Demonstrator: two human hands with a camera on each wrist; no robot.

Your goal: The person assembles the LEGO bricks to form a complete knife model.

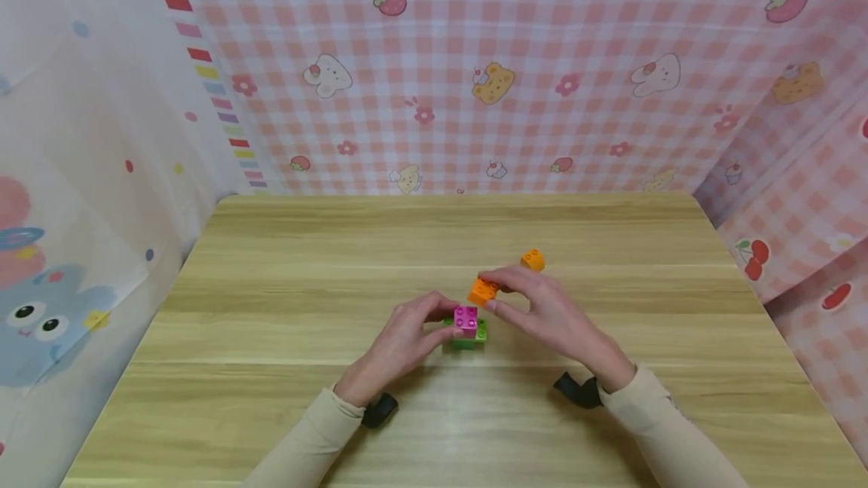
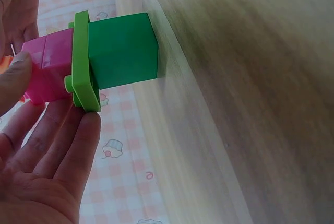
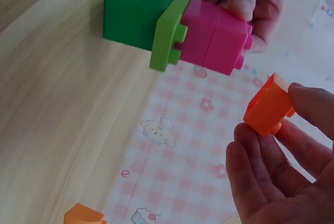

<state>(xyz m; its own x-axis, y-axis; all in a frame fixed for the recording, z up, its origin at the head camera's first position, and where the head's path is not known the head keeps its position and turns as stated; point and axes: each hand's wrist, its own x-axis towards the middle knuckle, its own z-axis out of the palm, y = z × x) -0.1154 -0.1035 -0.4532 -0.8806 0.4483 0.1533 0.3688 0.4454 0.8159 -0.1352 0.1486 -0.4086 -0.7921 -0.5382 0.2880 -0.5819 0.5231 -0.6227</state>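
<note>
A small stack of toy building bricks stands on the table: a dark green brick (image 2: 122, 50) at the bottom, a flat light green plate brick (image 2: 83, 62) over it, and pink bricks (image 1: 465, 320) on top. My left hand (image 1: 412, 334) holds the pink part between thumb and fingers. In my right hand (image 1: 542, 310), thumb and fingertips pinch an orange brick (image 3: 269, 105), tilted, its hollow underside partly showing in the right wrist view. That brick is apart from the stack, just beyond it to the right. A second orange brick (image 1: 533, 260) lies on the table behind the right hand.
The wooden table (image 1: 305, 247) reaches back to a pink checked cloth (image 1: 441, 134) with printed cakes and strawberries. A pale printed cloth (image 1: 102, 172) hangs at the left. Dark straps (image 1: 578, 390) hang at both wrists.
</note>
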